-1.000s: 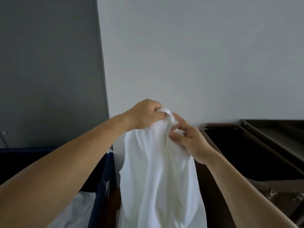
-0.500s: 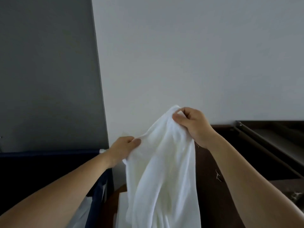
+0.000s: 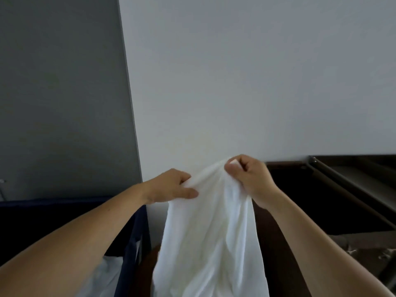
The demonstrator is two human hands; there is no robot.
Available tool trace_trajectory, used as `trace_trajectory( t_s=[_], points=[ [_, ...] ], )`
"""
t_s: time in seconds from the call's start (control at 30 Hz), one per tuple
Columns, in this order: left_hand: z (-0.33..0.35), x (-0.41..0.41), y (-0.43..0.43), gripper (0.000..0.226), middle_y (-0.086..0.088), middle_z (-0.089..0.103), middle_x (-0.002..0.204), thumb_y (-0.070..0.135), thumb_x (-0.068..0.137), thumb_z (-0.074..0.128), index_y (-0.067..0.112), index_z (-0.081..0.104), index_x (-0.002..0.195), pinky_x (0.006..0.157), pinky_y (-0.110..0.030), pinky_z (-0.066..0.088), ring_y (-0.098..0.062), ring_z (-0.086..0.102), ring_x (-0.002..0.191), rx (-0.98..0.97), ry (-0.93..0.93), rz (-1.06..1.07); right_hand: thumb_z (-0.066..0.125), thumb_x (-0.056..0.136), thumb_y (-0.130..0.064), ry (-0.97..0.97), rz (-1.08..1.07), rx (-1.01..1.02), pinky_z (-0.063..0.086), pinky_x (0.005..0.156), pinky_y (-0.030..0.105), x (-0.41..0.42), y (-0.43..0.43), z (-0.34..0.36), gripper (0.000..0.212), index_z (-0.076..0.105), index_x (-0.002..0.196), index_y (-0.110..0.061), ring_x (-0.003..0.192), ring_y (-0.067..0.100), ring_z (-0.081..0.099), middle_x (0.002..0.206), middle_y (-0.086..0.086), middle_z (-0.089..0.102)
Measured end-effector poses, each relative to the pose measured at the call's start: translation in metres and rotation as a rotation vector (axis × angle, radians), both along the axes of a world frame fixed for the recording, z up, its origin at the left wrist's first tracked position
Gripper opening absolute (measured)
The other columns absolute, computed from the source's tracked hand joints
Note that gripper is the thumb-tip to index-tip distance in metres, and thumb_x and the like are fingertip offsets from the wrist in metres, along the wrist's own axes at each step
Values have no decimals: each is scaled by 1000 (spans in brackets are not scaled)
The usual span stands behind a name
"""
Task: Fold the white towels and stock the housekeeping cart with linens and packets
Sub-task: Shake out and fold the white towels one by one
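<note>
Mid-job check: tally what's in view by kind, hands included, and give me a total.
White towel: 1
Hands: 2, left hand and right hand, both gripping that towel
White linen heap in the hamper: 1
Navy hamper: 1
Brown housekeeping cart: 1
Total: 6

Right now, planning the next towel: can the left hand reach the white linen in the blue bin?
Probably not yet: the left hand grips the towel; the blue bin looks open beneath its forearm.
</note>
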State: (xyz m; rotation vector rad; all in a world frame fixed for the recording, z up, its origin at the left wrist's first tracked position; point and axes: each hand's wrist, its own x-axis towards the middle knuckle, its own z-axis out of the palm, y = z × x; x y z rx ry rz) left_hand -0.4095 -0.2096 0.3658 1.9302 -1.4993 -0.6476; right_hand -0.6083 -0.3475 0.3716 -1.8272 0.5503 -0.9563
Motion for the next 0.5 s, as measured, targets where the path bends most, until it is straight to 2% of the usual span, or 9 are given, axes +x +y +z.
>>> trace_trajectory(
  t_s=[0.07,0.13,0.2,0.27,0.33,0.37,0.4,0.43,0.5],
  points=[
    [-16,7,8,31,-14,72,94,33,88,76,4,69,93,78,-37,53,-27,69,86,-30,132,62,71,90,-18,-89,-70,23,49,59,19,-5,-12,11,13,70,77,-20,64,2,58,69,-12,66],
    [-17,10,11,31,-9,69,78,32,86,77,3,67,85,67,-34,50,-23,66,72,-131,276,127,72,89,-20,-67,-109,39,48,60,20,-12,-21,13,11,70,79,-17,67,6,59,74,-11,67],
    [-4,8,8,33,4,59,63,35,84,79,11,60,70,55,-23,43,-13,55,59,-184,224,144,75,88,-21,58,-91,2,47,58,19,-15,-23,6,9,70,82,-16,68,8,60,87,-19,65],
    [13,-1,2,39,8,51,60,40,82,79,13,56,67,51,-19,37,-9,47,55,-195,94,79,76,87,-18,132,15,-53,45,57,15,-9,-13,-4,10,72,94,-11,64,-1,60,108,-29,55],
    [28,-14,-4,37,9,55,63,43,82,79,13,62,71,52,-16,39,-5,50,57,-192,33,-20,76,87,-15,166,197,-36,52,62,24,1,2,-12,8,73,95,-15,66,5,61,118,-23,59],
    [34,-18,-6,32,12,57,63,43,82,79,16,65,72,53,-14,39,-3,51,57,-172,13,-58,75,88,-14,193,271,-5,55,69,35,5,11,-15,7,73,90,-20,72,12,62,115,-15,66],
    [40,-19,-6,27,14,58,64,42,83,79,20,66,72,54,-13,40,-1,53,58,-134,-6,-88,74,89,-14,213,293,17,54,71,42,9,17,-17,11,72,84,-24,74,18,62,102,-6,70],
    [43,-18,-6,23,16,60,65,39,83,79,22,67,74,56,-13,41,0,55,59,-85,-18,-104,74,89,-14,197,267,34,52,68,42,11,19,-18,14,71,80,-25,73,21,60,86,1,69],
    [44,-10,1,19,11,64,72,33,84,79,17,69,81,61,-18,44,-4,58,64,-3,-29,-79,73,89,-12,101,146,48,47,65,37,9,14,-15,14,70,77,-19,69,21,56,72,4,63]
  ],
)
